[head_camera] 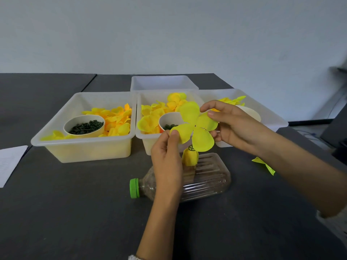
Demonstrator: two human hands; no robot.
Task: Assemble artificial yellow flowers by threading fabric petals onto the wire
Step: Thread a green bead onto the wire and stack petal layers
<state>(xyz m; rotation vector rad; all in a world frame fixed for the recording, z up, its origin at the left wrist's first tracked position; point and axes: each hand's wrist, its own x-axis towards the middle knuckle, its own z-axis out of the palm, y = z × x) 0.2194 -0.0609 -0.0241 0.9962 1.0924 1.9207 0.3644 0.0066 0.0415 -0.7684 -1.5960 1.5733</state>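
From the head camera, both hands are raised over the middle of the dark surface point(75, 212), apart from each other and each clamped on the same four-lobed yellow fabric petal point(195, 126). The left hand point(167, 156) pinches the lower-left lobe between thumb and forefinger; the right hand point(231, 126) pinches the right lobe, fingertips curled round its edge. Just below the petal a partly built yellow flower point(190, 157) stands upright with a small green piece at its top; the wire itself is too thin to make out. The flower rises from a clear plastic bottle point(206, 177) lying on its side, green cap point(134, 188) pointing toward the surface's left edge. Toward the far edge sit three translucent bins: the left bin point(56, 132) and the middle bin point(144, 132) each hold loose yellow petals and a paper cup of dark green pieces, the right bin point(274, 119) holds more petals. An empty-looking tub point(163, 82) sits behind them. White paper point(9, 162) lies at the left edge.
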